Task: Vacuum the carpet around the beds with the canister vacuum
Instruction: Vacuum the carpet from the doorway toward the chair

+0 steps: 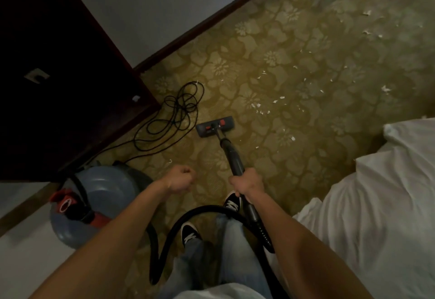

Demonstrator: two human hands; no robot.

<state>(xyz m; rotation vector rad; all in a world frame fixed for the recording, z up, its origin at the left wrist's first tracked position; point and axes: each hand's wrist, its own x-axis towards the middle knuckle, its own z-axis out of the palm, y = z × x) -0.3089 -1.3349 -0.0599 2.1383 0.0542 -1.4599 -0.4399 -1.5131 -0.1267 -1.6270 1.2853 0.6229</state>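
Sweeping step: the right hand (247,181) curls its fingers round the wand (231,155); the left hand (181,180) seems fisted and empty. Next, push the floor head (215,126) toward the scraps (256,105) just beyond it.

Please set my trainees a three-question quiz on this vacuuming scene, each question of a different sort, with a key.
1. True or false: the left hand grips the wand.
2. The coiled cord lies: A) left of the floor head; B) right of it; C) under it.
3. Fill in: the canister stands on the person's ____ side.

Key: 1 false, the right hand grips it, while the left is a fist holding nothing; 2 A; 3 left.
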